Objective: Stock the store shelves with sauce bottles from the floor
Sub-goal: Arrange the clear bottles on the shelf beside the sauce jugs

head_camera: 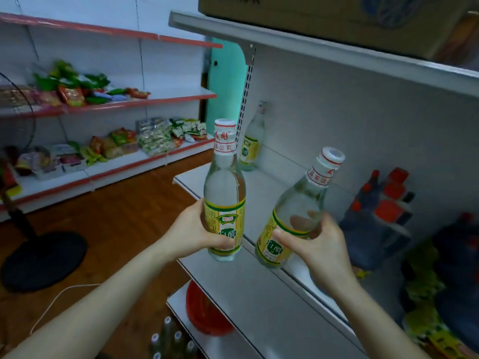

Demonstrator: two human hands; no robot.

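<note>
My left hand (193,230) grips a clear sauce bottle (225,187) with a yellow-green label and white cap, held upright at the front edge of the grey shelf (261,193). My right hand (320,244) holds a second, matching bottle (298,211) tilted to the right, above the same shelf. A third bottle (252,141) stands upright at the back left of the shelf against the wall. Down at the bottom, several more bottle tops (169,338) show on the floor.
Dark bottles with red caps (381,211) crowd the shelf's right side, with green-yellow packets (425,288) in front. A cardboard box (324,16) sits on the shelf above. A fan base (41,257) stands on the wooden floor to the left. Snack shelves (116,151) line the far wall.
</note>
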